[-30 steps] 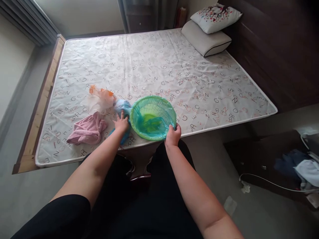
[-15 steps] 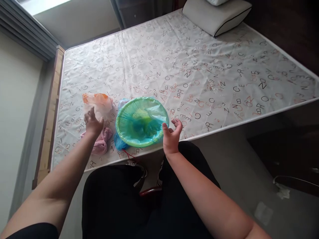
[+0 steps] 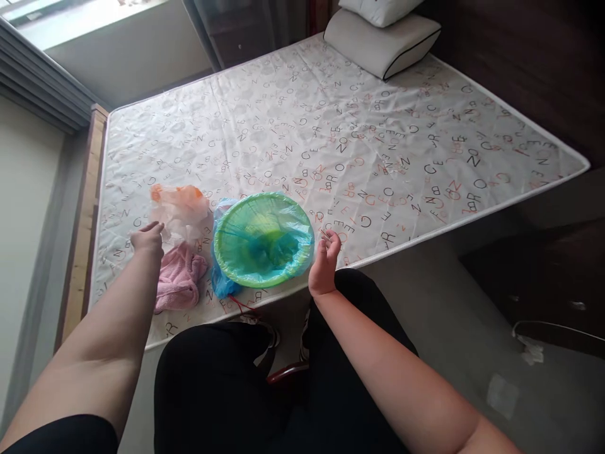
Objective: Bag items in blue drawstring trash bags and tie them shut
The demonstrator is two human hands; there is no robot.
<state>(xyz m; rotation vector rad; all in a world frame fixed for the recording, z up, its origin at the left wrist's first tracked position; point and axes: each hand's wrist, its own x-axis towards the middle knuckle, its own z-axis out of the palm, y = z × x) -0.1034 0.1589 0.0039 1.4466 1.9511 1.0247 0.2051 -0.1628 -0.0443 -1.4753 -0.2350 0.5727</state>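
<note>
since the earlier frames both hands have come off the green basket (image 3: 263, 239): a second ago the right hand gripped its near rim and the left pressed the blue bag beside it; half a second ago both hovered open. the left hand (image 3: 148, 239) has moved further left and lower, and it now hangs palm down with fingers loosely spread, holding nothing, just beside the orange-and-clear plastic bag (image 3: 178, 209) and above the pink cloth (image 3: 179, 279). the right hand (image 3: 324, 261) stays just right of the basket, fingers loosely curled upward, not closed on anything; whether a fingertip touches the rim cannot be told. the basket has stayed near the front edge of the mattress (image 3: 331, 120), lined with a thin blue-green bag.

counted: one green basket, one liner inside it, one bunched blue bag (image 3: 220, 282) peeking out at its left side, one orange-and-clear plastic bag, one pink cloth, and two pillows (image 3: 382, 44) stacked at the far corner. the person's dark-clothed knees fill the bottom of the view.
</note>
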